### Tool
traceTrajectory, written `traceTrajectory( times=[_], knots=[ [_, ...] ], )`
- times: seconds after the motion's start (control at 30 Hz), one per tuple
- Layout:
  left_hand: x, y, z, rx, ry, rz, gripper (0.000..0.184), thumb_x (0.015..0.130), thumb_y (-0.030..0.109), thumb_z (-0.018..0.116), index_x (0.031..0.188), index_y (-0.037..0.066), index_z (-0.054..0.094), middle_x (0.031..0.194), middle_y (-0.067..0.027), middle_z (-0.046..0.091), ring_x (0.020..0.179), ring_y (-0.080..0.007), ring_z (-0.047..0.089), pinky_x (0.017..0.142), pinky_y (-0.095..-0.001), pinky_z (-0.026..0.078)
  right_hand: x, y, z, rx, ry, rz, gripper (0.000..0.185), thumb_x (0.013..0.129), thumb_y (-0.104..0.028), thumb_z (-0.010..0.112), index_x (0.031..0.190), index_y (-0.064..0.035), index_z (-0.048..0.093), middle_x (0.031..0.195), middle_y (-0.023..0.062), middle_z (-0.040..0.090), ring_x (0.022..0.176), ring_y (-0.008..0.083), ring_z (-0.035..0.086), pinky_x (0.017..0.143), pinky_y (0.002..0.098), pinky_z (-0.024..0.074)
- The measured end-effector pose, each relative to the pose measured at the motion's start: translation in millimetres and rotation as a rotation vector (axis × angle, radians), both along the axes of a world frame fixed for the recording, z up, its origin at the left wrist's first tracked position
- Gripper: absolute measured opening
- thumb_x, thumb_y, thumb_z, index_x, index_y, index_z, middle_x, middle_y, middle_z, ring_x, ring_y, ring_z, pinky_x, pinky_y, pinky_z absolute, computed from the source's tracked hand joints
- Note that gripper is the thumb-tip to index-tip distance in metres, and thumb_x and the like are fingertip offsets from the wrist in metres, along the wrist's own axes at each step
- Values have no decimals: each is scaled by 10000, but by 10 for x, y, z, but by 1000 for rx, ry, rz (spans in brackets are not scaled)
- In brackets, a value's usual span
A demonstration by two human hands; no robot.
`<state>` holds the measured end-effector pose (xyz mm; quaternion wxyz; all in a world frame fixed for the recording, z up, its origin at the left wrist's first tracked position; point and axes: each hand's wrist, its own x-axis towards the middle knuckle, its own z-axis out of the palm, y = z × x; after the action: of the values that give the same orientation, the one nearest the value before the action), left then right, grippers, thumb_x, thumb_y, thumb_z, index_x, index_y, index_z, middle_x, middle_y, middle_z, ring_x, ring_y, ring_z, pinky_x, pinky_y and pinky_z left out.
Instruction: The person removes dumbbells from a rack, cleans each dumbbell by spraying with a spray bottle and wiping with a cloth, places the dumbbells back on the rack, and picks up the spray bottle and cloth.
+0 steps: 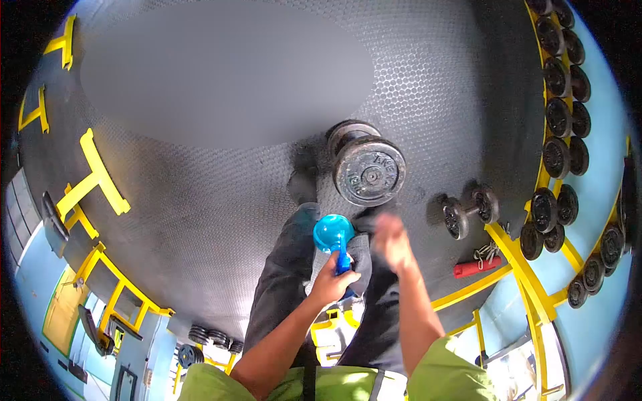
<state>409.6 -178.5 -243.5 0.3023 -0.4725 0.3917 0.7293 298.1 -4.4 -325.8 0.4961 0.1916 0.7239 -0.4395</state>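
Note:
My left hand [332, 283] is wrapped round the narrow blue neck of a spray bottle [333, 232]. Its rounded, see-through blue body points away from me, between my knees. A dark grey patch like cloth [362, 257] shows beside the bottle; I cannot tell whether it is held. My right hand [392, 242] is raised to the right of the bottle, smeared by motion, so its fingers are unclear. Just beyond both hands a large, worn black dumbbell [370, 172] stands with one round plate facing up towards me.
A smaller dumbbell [470, 212] lies on the black rubber floor [441, 87] to the right, near a red roll [477, 266] with metal clips. Yellow racks [525, 281] hold several dumbbells [556, 117] along the right wall. Yellow frame feet [97, 175] stand at the left.

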Motion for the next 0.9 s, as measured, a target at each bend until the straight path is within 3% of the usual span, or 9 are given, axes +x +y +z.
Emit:
traceTrajectory(
  times=[0.03,0.1,0.2,0.4,0.43,0.63,0.7,0.83,0.9],
  knots=[
    [-49,20,53,-4,11,-1,430,770,128,730,1149,88,530,866,-13,574,789,-110,545,766,-285,454,159,9,319,-237,-263,-39,435,845,-146,543,1274,-77,517,943,54,620,809,208,598,713,324,515],
    [-155,72,209,-1,34,112,386,785,32,687,1124,91,511,892,23,515,810,-88,500,791,-262,423,230,-327,960,-443,-630,-884,531,810,-148,582,1328,-71,495,1034,93,643,945,235,627,789,328,531],
    [-146,167,271,23,69,47,505,788,10,653,1258,92,488,993,10,532,906,-106,513,860,-271,428,399,-244,1059,-621,-691,-1130,537,782,-171,600,1295,-47,506,1059,119,655,958,252,644,808,346,544],
    [-185,184,379,194,212,104,711,769,-74,568,1423,140,390,1144,-41,580,1065,-149,552,939,-311,438,305,109,814,-394,-368,-715,456,664,50,604,1115,-19,584,915,78,661,808,207,638,724,321,534],
    [-195,61,396,59,204,-376,689,800,-75,543,1425,133,343,978,-11,610,929,-111,597,849,-288,482,234,189,775,-355,-267,-689,448,649,58,600,1090,-18,585,913,77,659,806,206,635,719,316,529],
    [-337,184,252,-240,470,-542,533,886,63,634,1375,112,429,907,-46,684,763,-102,650,699,-271,526,-223,394,290,-255,32,-549,499,662,83,571,1148,-32,577,888,25,638,741,141,599,666,271,494],
    [-358,115,84,-341,465,-663,513,891,98,663,1356,91,447,857,-49,692,707,-101,653,656,-277,535,-331,362,76,-348,170,-312,500,675,84,577,1155,-57,580,914,37,630,799,143,592,698,271,487],
    [-345,-21,-207,-314,632,-365,596,875,68,681,1409,81,417,758,-24,626,644,-83,610,606,-237,505,-562,203,113,-328,508,56,543,676,49,552,1212,-37,549,1087,82,635,1034,182,587,898,299,464],
    [-387,-133,-263,-260,687,-457,667,849,46,707,1427,49,374,749,-15,614,640,-60,593,575,-222,489,-481,157,120,-331,748,340,695,630,36,606,1306,-72,486,1215,205,588,1176,335,559,1012,385,430]
  ],
)
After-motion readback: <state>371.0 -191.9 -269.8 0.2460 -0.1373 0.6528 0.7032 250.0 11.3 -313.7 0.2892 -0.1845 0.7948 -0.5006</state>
